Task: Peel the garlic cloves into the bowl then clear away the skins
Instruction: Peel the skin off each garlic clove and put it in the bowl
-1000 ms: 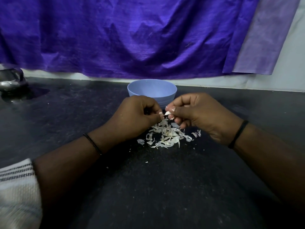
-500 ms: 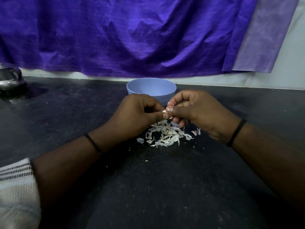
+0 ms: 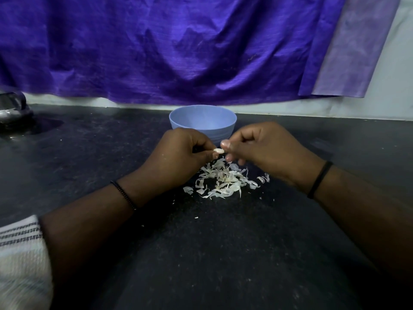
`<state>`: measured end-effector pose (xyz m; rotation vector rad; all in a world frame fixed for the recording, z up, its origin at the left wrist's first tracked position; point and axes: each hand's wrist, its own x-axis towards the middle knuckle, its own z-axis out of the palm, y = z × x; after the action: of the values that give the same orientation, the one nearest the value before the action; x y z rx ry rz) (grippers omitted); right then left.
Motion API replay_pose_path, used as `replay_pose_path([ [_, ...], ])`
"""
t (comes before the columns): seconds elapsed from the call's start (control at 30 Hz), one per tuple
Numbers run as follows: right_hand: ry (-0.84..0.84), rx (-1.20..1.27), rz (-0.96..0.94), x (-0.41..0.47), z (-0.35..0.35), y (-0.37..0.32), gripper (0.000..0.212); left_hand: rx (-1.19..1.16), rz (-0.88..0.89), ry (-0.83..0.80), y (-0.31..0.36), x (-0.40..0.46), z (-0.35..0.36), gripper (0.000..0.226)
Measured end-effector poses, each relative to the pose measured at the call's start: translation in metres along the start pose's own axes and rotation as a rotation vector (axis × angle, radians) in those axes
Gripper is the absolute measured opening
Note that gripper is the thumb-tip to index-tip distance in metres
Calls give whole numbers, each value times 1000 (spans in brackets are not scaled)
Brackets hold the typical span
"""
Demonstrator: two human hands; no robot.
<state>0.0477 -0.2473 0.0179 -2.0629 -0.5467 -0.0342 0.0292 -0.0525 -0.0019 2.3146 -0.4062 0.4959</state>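
Note:
My left hand [image 3: 178, 153] pinches a small white garlic clove [image 3: 218, 150] between thumb and fingers, just in front of the light blue bowl [image 3: 202, 118]. My right hand [image 3: 266, 151] is curled beside it, its thumb and forefinger tips touching the clove's right end. A heap of pale garlic skins [image 3: 223, 181] lies on the dark counter [image 3: 201, 253] right below both hands. The inside of the bowl is hidden from this angle.
A purple cloth [image 3: 178, 48] hangs along the wall behind the bowl. A shiny metal vessel [image 3: 11, 106] stands at the far left edge of the counter. A few skin crumbs [image 3: 196, 217] lie nearer to me.
Both hands stayed above the skin heap, working the clove. The clove now shows more plainly between the fingertips, and the right hand has drawn slightly to the right.

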Motion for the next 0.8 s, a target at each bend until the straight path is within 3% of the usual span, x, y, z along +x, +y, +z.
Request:
replay_pose_path([
  [0.3, -14, 155, 72, 2, 4, 5, 7, -28, 35, -1, 0, 0, 0, 6],
  [0.57, 50, 45, 91, 4, 1, 6, 6, 46, 42, 84, -2, 0, -1, 26],
  [0.8, 69, -10, 88, 3, 2, 6, 13, -27, 93, 130, 3, -2, 1, 10],
])
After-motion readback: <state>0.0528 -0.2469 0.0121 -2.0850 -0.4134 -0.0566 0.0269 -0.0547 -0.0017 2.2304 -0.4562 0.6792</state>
